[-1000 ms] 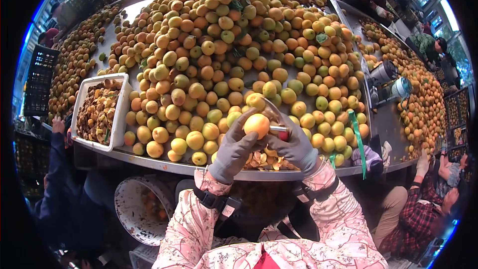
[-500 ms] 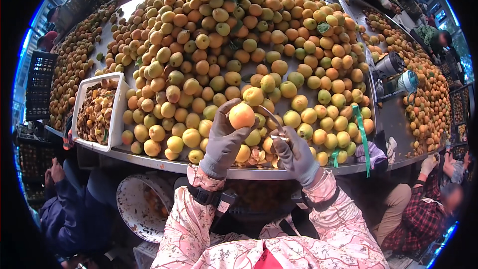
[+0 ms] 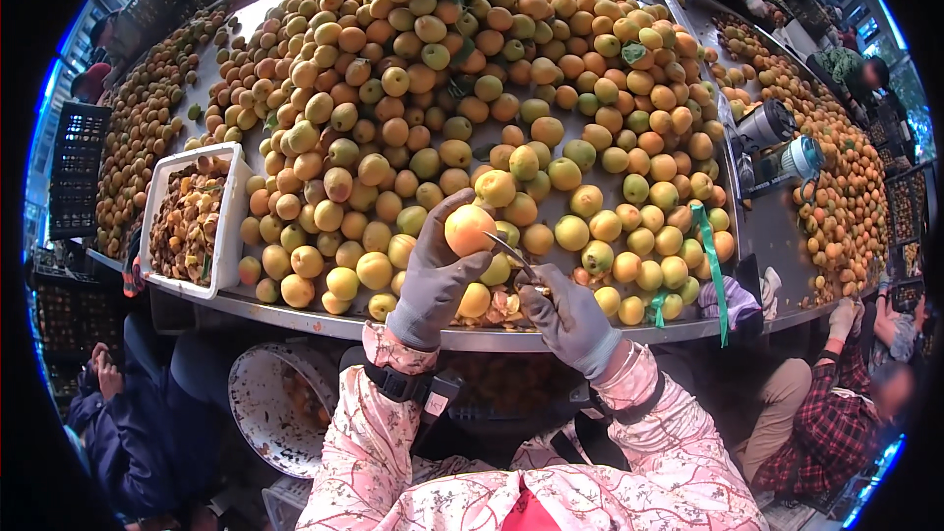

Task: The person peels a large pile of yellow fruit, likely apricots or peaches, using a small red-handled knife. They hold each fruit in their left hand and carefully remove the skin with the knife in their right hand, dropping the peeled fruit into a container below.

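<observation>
Apricot clamped in left hand, right hand beside, gripping knife.

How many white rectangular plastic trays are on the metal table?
1: the white rectangular plastic tray sits at the left edge of the metal table, left of the grey-gloved left hand. Fruit may hide others.

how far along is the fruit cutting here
Done: a white tray holds cut pieces. In hand: the grey-gloved left hand grips one round orange fruit, and the right hand sets a small knife blade to it. Left: the big heap of whole fruit on the metal table.
</observation>
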`<state>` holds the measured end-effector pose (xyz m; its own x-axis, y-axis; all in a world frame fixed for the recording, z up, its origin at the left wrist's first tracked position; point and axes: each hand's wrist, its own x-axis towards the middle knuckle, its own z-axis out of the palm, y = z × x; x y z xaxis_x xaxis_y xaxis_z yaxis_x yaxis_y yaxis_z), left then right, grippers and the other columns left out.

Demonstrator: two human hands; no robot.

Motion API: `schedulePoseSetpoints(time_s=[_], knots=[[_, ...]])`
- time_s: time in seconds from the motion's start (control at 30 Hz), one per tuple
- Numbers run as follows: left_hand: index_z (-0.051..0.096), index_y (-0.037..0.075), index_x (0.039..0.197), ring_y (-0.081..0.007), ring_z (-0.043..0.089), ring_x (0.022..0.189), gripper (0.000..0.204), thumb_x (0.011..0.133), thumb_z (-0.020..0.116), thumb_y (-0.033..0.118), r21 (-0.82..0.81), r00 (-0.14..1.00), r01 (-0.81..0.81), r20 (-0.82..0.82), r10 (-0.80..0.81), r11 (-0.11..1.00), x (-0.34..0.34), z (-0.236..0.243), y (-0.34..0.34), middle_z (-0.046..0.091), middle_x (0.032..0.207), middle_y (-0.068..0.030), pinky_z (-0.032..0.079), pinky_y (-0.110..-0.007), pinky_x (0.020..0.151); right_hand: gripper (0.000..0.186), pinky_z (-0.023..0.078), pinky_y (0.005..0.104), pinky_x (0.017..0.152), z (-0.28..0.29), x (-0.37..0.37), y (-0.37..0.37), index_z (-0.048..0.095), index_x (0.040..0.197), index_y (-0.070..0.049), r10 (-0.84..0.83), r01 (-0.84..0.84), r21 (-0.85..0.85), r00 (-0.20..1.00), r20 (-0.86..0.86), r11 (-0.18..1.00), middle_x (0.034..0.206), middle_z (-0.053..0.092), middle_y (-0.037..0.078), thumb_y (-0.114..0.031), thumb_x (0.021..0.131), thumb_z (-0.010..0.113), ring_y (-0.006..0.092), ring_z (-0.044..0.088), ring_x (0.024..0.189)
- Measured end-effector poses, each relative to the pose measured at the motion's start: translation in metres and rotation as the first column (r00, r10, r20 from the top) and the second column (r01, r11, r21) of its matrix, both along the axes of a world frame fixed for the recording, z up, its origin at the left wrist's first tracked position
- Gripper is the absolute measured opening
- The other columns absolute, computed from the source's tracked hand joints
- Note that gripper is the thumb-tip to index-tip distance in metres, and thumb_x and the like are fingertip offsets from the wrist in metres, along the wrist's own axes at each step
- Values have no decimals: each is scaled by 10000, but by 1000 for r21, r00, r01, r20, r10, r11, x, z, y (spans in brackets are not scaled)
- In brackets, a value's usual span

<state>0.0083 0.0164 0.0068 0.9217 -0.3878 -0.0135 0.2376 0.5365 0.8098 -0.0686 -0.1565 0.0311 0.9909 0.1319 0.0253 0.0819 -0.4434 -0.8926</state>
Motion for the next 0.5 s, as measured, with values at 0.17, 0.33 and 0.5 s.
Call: schedulePoseSetpoints(time_s=[0.17,0.33,0.5], knots=[[350,42,1373,-139,526,1083,702,765,696,-17,24,999,1,38,-2,1000,2,-2,2,501,1243,-62,447,-274,935,355,477,421,651,0,-1,-1,512,1102,-43,-4,4,-38,1000,13,999,887,620,205,-364,950,503,404,610,839],[379,42,1365,-140,523,1099,713,736,704,-41,149,995,-12,98,-3,989,2,-1,5,509,1248,-61,443,-269,933,339,469,444,621,-2,-2,-1,510,1084,-44,-11,14,-136,1000,24,991,852,619,206,-355,948,505,409,609,803],[392,32,1353,-143,533,1078,711,729,732,-5,175,993,-43,115,23,984,-1,-3,0,531,1218,-66,438,-270,932,318,468,454,616,-7,-1,6,509,1080,-40,-53,51,-131,999,-10,990,798,609,229,-330,948,510,415,609,784]])
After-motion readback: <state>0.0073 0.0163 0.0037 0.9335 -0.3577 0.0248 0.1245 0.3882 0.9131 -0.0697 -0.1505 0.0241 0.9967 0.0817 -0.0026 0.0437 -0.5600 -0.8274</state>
